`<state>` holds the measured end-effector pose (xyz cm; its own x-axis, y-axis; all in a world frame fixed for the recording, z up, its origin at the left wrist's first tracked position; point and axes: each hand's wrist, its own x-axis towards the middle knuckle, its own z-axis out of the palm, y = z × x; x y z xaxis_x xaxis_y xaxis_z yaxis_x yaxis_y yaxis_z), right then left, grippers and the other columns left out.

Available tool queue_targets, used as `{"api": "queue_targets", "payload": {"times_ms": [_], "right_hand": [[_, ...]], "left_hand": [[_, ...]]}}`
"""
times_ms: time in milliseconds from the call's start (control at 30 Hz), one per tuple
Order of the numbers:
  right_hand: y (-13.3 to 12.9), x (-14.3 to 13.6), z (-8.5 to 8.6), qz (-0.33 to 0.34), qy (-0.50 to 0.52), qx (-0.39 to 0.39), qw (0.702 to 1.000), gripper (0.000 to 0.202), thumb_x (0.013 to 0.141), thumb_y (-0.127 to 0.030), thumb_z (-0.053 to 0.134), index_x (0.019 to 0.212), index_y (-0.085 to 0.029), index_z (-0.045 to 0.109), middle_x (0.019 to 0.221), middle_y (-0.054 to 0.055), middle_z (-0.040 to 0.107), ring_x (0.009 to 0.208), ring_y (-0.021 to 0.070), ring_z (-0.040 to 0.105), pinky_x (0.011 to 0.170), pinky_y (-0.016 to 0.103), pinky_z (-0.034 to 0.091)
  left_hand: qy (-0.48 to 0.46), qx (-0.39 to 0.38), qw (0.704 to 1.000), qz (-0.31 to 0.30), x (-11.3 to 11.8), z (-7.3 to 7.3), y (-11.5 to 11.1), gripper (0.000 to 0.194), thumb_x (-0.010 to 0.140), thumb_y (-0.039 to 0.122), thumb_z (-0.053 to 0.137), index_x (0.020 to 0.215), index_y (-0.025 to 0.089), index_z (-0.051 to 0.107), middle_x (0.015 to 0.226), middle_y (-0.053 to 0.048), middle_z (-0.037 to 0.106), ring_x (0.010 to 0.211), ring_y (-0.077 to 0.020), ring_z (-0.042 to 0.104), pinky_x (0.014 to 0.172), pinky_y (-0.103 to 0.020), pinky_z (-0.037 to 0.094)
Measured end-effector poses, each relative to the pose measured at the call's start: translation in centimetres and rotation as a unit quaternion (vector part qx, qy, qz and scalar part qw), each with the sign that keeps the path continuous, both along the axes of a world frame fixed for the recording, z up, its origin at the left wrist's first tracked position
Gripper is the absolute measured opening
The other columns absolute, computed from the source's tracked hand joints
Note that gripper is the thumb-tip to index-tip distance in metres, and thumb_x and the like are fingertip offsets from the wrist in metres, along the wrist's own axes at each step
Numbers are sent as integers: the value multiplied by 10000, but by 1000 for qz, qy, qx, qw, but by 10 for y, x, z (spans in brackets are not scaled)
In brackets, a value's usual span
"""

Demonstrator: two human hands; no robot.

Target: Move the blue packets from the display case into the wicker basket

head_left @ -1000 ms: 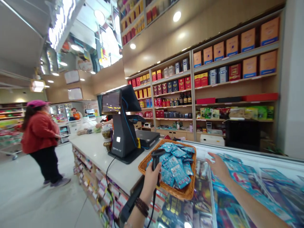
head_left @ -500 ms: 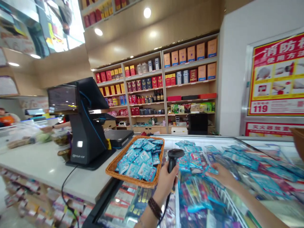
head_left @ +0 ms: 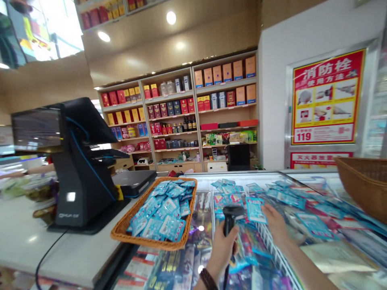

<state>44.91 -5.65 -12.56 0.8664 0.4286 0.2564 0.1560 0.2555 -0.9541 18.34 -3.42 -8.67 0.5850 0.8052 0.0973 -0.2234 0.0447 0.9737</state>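
Note:
My left hand point(head_left: 222, 245), with a dark beaded bracelet at its wrist, is closed around the handle of a black barcode scanner point(head_left: 230, 215). The scanner's head points away from me and its cable hangs below. My right hand point(head_left: 274, 221) pinches the right edge of a small blue packet point(head_left: 255, 209), which is held up facing me just right of the scanner. Left of both hands, a wicker basket point(head_left: 190, 217) holds a heap of similar packets point(head_left: 167, 209). More blue packets point(head_left: 228, 188) lie on the glass top of the freezer.
A black point-of-sale terminal point(head_left: 81, 173) stands on the white counter point(head_left: 27, 237) at the left. The glass-topped freezer point(head_left: 181, 262) holds wrapped goods and a white wire divider point(head_left: 276, 251). A brown wicker basket point(head_left: 363, 189) sits at the right. Shelves point(head_left: 196, 159) of boxes line the back wall.
My right hand has raised the blue packet upright beside the scanner. The scanner in my left hand has moved lower. My view has turned to the right.

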Motion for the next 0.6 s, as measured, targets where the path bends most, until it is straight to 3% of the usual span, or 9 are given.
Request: {"api": "queue_targets", "payload": {"times_ms": [100,233,400,600], "right_hand": [[9,-18,-2,1,67,13,998,644,598,-863,903,956,-352,742,827,44,817,908,384,835,891,555,738],[19,-40,0,55,75,39,995,574,615,-798,963,893,-368,702,793,16,746,856,330,785,789,473,706],[14,-47,2,58,87,44,994,605,526,-745,1032,906,-352,772,810,12,810,858,318,804,800,456,714],[2,-47,2,64,52,30,996,655,552,-794,1063,875,-331,732,737,12,797,781,310,813,802,479,747]], "left_hand": [[-6,-5,1000,8,-3,1,-3,865,688,1003,1048,901,278,627,657,96,561,436,-95,481,463,-266,336],[4,2,1000,5,-2,-3,-5,836,735,992,1027,930,281,634,635,102,545,431,-107,487,463,-275,328],[40,2,999,-3,1,-6,-7,745,817,884,1042,995,283,639,637,111,544,443,-123,507,465,-281,319],[59,6,998,2,0,-4,-8,706,822,829,1051,963,296,611,608,129,516,426,-115,482,464,-276,328]]}}
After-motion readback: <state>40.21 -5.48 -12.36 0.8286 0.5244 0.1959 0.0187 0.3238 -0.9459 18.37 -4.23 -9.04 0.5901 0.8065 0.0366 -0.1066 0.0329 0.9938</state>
